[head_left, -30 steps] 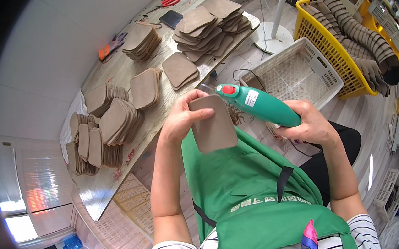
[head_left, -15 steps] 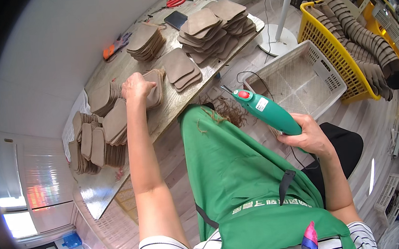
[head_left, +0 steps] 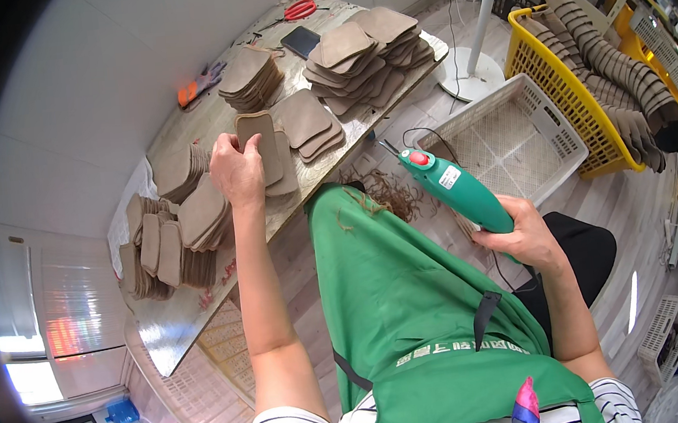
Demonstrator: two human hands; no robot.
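My left hand [head_left: 237, 172] is pinching the edge of a flat, taupe, round-cornered fabric piece [head_left: 261, 143], tilted up off the table. Partly behind it, a second such piece [head_left: 283, 172] lies on the table. Just right of that is a small fanned stack [head_left: 307, 121] of wider pieces. My right hand [head_left: 520, 231] is wrapped round a green handheld electric tool [head_left: 459, 190] with a red button and a thin pronged metal tip. The tool is held over the floor, clear of the table, its tip pointing up and left.
The table [head_left: 220, 125] carries several more stacks [head_left: 183, 243], a phone [head_left: 301, 41], red-handled scissors [head_left: 300, 8] and an orange-grey glove [head_left: 198, 85]. Right of it are a white crate [head_left: 543, 122], a yellow basket [head_left: 560, 92] of stacked pieces and a lamp-like pole base [head_left: 477, 76]. Brown thread scraps [head_left: 394, 194] hang by my knee.
My left hand has lifted the front piece from its small pile and tilted it upright, uncovering the one behind. The right hand and tool have barely moved.
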